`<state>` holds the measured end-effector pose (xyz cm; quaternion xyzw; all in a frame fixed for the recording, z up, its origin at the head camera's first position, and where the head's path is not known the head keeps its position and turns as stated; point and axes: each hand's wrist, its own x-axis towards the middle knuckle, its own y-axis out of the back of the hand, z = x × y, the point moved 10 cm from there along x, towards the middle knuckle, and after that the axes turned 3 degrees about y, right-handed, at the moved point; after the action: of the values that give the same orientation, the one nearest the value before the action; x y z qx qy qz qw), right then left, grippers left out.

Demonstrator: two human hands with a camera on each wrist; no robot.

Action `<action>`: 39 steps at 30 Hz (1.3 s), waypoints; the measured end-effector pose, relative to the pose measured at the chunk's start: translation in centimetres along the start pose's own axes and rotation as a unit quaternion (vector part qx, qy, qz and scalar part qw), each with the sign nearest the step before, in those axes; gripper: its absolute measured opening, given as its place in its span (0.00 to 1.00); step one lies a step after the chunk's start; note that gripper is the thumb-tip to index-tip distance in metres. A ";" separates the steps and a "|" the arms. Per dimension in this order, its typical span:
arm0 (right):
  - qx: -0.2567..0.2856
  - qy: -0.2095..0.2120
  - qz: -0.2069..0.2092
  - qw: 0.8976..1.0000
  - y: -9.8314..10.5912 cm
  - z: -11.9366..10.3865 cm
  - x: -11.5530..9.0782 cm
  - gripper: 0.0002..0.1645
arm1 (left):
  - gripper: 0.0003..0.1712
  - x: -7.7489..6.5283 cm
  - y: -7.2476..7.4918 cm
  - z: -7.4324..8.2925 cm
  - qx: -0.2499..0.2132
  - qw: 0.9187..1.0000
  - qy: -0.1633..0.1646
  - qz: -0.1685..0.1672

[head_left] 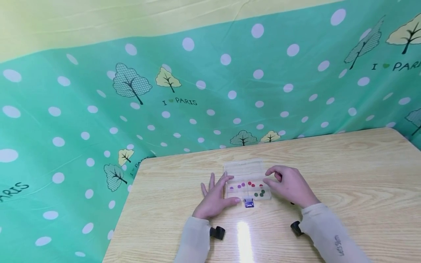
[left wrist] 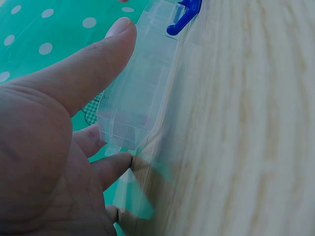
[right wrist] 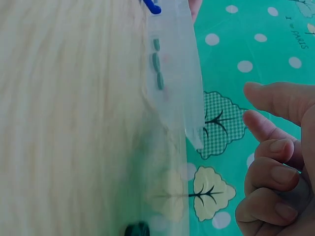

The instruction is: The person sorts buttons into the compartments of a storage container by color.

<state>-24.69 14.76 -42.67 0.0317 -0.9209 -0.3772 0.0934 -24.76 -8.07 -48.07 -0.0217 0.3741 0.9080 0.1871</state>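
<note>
A clear plastic compartment box (head_left: 243, 193) lies on the table, its clear lid (head_left: 243, 168) folded back and a blue latch (head_left: 249, 203) at the front. Inside are purple discs (head_left: 239, 186) on the left, red discs (head_left: 252, 185) toward the back right and dark green discs (head_left: 262, 193) at the front right. My left hand (head_left: 215, 199) rests at the box's left side, thumb along the front, fingers spread. Over the right side hovers my right hand (head_left: 289, 184); its thumb and index fingertip stand apart with nothing visible between them, other fingers curled.
A small dark piece (right wrist: 137, 230) lies on the wooden table (head_left: 345, 182), partly hidden beneath my right hand in the head view. Behind the table hangs a green dotted cloth (head_left: 204, 98). Black wrist mounts (head_left: 217, 233) sit on both sleeves.
</note>
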 end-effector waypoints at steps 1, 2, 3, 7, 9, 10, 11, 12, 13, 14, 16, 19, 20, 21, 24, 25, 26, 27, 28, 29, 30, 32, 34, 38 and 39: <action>0.000 -0.001 0.001 1.000 0.1 0.1 -0.1 0.11 | 0.46 0.0 0.0 0.0 0.000 1.000 0.000 0.000; 0.001 -0.002 0.003 1.000 0.3 0.3 -0.2 0.11 | 0.46 0.0 0.0 0.0 0.000 1.000 -0.001 0.000; 0.001 -0.003 0.003 1.000 0.4 0.5 -0.3 0.11 | 0.46 0.0 0.0 0.0 0.001 1.000 -0.001 0.001; 0.004 -0.005 0.001 1.000 0.7 1.1 -0.6 0.12 | 0.46 0.0 -0.1 -0.1 -0.003 1.000 -0.002 0.000; 0.003 -0.006 -0.001 1.000 0.9 1.3 -0.7 0.12 | 0.46 0.0 -0.1 -0.1 -0.005 1.000 -0.001 0.001; 0.002 -0.006 -0.002 1.000 1.0 1.4 -0.7 0.12 | 0.46 0.0 -0.1 -0.1 -0.007 1.000 -0.001 0.001; 0.000 -0.006 -0.003 1.000 1.1 1.5 -0.8 0.13 | 0.46 0.0 -0.1 -0.1 -0.008 1.000 -0.001 0.001; -0.001 -0.007 -0.004 1.000 1.1 1.6 -0.8 0.13 | 0.46 0.0 -0.1 -0.1 -0.008 1.000 -0.001 0.001; -0.002 -0.007 -0.006 1.000 1.2 1.7 -0.9 0.14 | 0.46 0.0 -0.1 -0.1 -0.008 1.000 0.000 0.000; -0.004 -0.006 -0.007 1.000 1.3 1.8 -1.0 0.14 | 0.46 0.0 -0.1 0.0 -0.008 1.000 0.000 0.000; -0.005 -0.007 -0.008 1.000 1.5 2.0 -1.1 0.14 | 0.46 0.0 -0.1 0.0 -0.008 1.000 0.000 0.000; -0.011 -0.008 -0.011 1.000 1.7 2.4 -1.3 0.14 | 0.46 0.0 -0.1 0.0 -0.009 1.000 0.001 0.001; -0.013 -0.008 -0.012 1.000 1.8 2.6 -1.3 0.13 | 0.46 0.0 -0.1 -0.1 -0.010 1.000 0.001 0.001; -0.014 -0.008 -0.013 1.000 1.9 2.8 -1.4 0.13 | 0.46 0.0 -0.1 -0.1 -0.010 1.000 0.002 0.001; -0.018 -0.006 -0.019 1.000 2.1 3.2 -1.5 0.12 | 0.46 0.0 -0.1 -0.1 -0.011 1.000 0.003 0.001; -0.020 -0.006 -0.021 1.000 2.1 3.4 -1.6 0.12 | 0.46 0.0 -0.1 -0.1 -0.011 1.000 0.003 0.001; -0.019 -0.008 -0.026 0.999 2.2 3.5 -1.6 0.11 | 0.46 0.0 -0.1 -0.1 -0.011 1.000 0.003 0.001; -0.020 -0.009 -0.029 0.999 2.2 3.7 -1.7 0.11 | 0.46 0.0 -0.1 -0.1 -0.010 1.000 0.004 0.002; -0.022 -0.010 -0.033 0.999 2.3 3.8 -1.7 0.11 | 0.46 0.0 0.0 -0.1 -0.009 1.000 0.005 0.002; -0.024 -0.012 -0.036 0.999 2.3 4.0 -1.7 0.11 | 0.46 0.0 0.0 -0.2 -0.009 1.000 0.005 0.002; -0.027 -0.013 -0.039 0.999 2.3 4.2 -1.7 0.12 | 0.46 0.0 0.0 -0.2 -0.008 1.000 0.005 0.002; -0.034 -0.014 -0.043 0.998 2.4 4.5 -1.8 0.12 | 0.46 0.0 0.0 -0.2 -0.007 1.000 0.006 0.002; -0.042 -0.012 -0.044 0.998 2.5 4.7 -1.8 0.12 | 0.46 0.1 -0.1 -0.2 -0.006 1.000 0.005 0.002; -0.056 -0.007 -0.048 0.997 2.7 5.1 -1.9 0.11 | 0.46 0.1 -0.1 -0.1 -0.004 1.000 0.003 0.002; -0.061 -0.004 -0.049 0.997 2.7 5.1 -2.0 0.11 | 0.46 0.1 -0.1 -0.1 -0.004 1.000 0.003 0.001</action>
<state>-23.75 20.50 -44.64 0.0697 -0.8936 -0.4373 0.0728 -24.80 -8.03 -48.27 -0.0245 0.3714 0.9096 0.1848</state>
